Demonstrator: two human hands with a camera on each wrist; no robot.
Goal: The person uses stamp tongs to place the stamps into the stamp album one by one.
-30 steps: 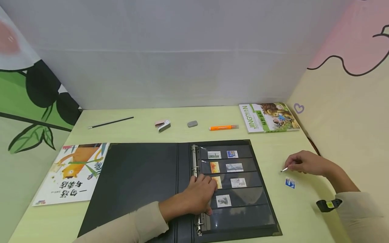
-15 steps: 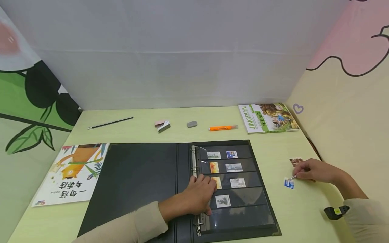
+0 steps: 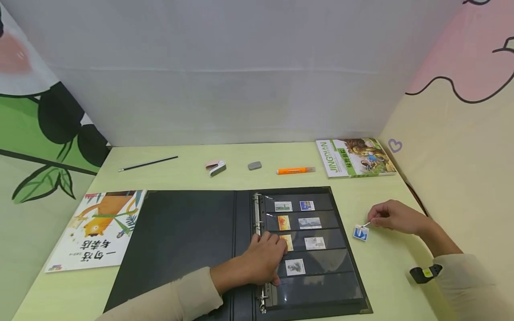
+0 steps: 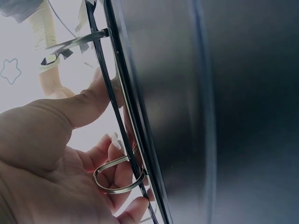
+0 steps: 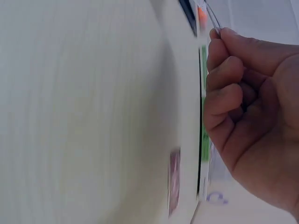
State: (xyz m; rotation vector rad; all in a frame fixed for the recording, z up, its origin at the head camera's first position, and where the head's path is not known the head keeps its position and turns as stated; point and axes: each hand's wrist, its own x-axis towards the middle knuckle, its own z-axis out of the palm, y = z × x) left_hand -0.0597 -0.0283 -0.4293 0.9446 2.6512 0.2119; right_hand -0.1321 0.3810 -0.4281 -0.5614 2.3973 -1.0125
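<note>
My right hand (image 3: pixel 397 216) pinches tweezers (image 3: pixel 366 224) between thumb and forefinger, right of the black ring-binder stamp album (image 3: pixel 188 236). At the tweezers' tip hangs a blue-and-white stamp (image 3: pixel 360 233), apart from the album's right edge. My left hand (image 3: pixel 261 257) rests over the metal rings and inner edge of the clear-pocketed page (image 3: pixel 321 287), partly covering an orange stamp (image 3: pixel 287 242). The left wrist view shows its fingers around a ring (image 4: pixel 119 189). Several stamps sit in the page's upper pockets. A reddish stamp (image 5: pixel 174 182) lies on the table in the right wrist view.
Along the back lie a black pencil (image 3: pixel 148 163), a small stapler (image 3: pixel 217 168), a grey eraser (image 3: pixel 254 166), an orange marker (image 3: pixel 295 170) and a green-and-white book (image 3: pixel 357 156). Another picture book (image 3: pixel 96 232) lies under the album's left edge.
My right hand first moves back right to the blue stamp, then lifts it with the tweezers and carries it left toward the album. My left hand stays put.
</note>
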